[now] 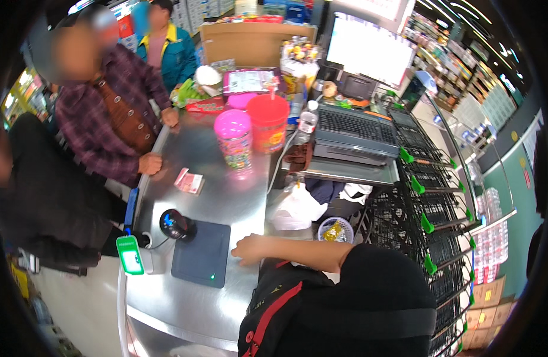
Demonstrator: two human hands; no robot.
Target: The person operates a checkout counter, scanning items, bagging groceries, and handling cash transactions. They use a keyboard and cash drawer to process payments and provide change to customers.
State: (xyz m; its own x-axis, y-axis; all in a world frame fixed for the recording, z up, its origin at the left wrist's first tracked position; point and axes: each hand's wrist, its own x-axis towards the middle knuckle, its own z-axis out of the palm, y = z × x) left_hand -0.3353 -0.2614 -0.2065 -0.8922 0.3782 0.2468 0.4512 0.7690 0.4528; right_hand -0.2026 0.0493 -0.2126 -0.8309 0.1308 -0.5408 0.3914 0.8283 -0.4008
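My right hand (251, 250) rests at the near edge of a steel checkout counter (167, 303), its fingers bent and blurred. Nothing shows in it, though the underside of the palm is hidden. My left hand is out of view. Just beyond the fingers lies a flat dark pad (201, 254) with a small green light. A black round-headed scanner (176, 224) stands at the pad's far corner. Farther up the counter lie a few reddish banknotes (189, 180). A clear jar with a pink lid (233, 138) and a red bucket (268, 122) stand beyond them.
Across the counter, a person in a plaid shirt (118, 93) rests both hands by its edge. A green payment device (130, 256) stands at the left. To the right are a keyboard (354, 122), a bottle (308, 117), a wastebasket (335, 230) and black shopping carts (428, 223).
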